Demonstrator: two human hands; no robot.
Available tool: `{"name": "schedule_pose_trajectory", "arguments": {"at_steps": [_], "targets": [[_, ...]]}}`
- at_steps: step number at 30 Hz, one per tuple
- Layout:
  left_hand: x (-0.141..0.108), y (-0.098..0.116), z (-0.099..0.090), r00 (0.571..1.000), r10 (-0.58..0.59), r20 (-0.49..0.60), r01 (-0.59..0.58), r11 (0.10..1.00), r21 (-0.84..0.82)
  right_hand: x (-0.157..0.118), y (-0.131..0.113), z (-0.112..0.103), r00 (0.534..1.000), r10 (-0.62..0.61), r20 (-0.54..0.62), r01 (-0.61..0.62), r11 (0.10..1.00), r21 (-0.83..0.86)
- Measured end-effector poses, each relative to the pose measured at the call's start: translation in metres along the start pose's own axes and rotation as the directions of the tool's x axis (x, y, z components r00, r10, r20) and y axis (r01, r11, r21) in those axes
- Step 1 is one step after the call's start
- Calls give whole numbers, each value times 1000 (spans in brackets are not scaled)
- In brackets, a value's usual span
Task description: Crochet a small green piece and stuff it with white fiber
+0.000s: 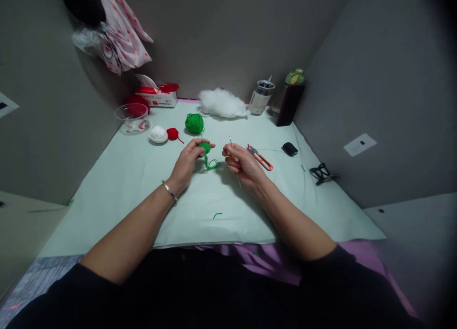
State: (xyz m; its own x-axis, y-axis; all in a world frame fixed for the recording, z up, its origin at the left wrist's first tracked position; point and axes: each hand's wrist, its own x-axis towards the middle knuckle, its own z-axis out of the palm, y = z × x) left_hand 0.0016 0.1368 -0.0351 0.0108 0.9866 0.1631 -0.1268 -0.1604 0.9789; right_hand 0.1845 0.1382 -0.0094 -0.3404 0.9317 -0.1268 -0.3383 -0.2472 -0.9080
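Observation:
Between the thumb and fingers of my left hand (187, 162) is a small round green crochet piece (204, 147), partly covered by the fingers. Loops of green yarn (212, 164) dangle from it above the cloth. My right hand (243, 163) pinches a thin crochet hook (231, 140), its tip pointing up and away, a short gap to the right of the green piece. Behind my left hand sits a ball of green yarn (194, 124). Orange-handled thread snips (260, 158) lie just right of my right hand.
White stuffing (223, 104) lies at the back, beside a can of pens (262, 98) and a bottle (291, 95). White yarn (158, 134), red yarn (173, 134) and a plastic tub (133, 118) are at left. A black hair clip (322, 174) lies at right.

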Motion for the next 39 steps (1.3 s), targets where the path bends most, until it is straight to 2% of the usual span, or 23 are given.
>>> {"name": "schedule_pose_trajectory", "arguments": {"at_steps": [7, 12, 18, 22, 27, 33, 39], "targets": [[-5, -5, 9, 996, 27, 80, -24, 999, -36, 0, 10, 7, 992, 101, 79, -89, 985, -145], [-3, -9, 4, 998, -5, 56, 5, 1000, 1, 2, 13, 3, 998, 47, 49, -34, 969, -244], [-4, -7, 1, 980, -74, 186, 70, 997, 29, 5, 14, 0, 1000, -9, 20, 15, 959, -284], [-5, -5, 0, 975, -78, 209, 70, 997, 43, 5, 13, -1, 999, -24, 31, 33, 947, -320], [-4, -4, 2, 987, -57, 153, 46, 996, 75, 5, 14, -1, 997, -54, 63, 76, 903, -424], [-2, -9, 6, 999, 8, 41, -13, 995, 100, -2, 16, 11, 977, -173, 124, 213, 795, -567], [-2, -9, 5, 1000, -12, -14, 11, 999, -32, -2, 20, 16, 967, -210, 141, 253, 775, -579]]}}
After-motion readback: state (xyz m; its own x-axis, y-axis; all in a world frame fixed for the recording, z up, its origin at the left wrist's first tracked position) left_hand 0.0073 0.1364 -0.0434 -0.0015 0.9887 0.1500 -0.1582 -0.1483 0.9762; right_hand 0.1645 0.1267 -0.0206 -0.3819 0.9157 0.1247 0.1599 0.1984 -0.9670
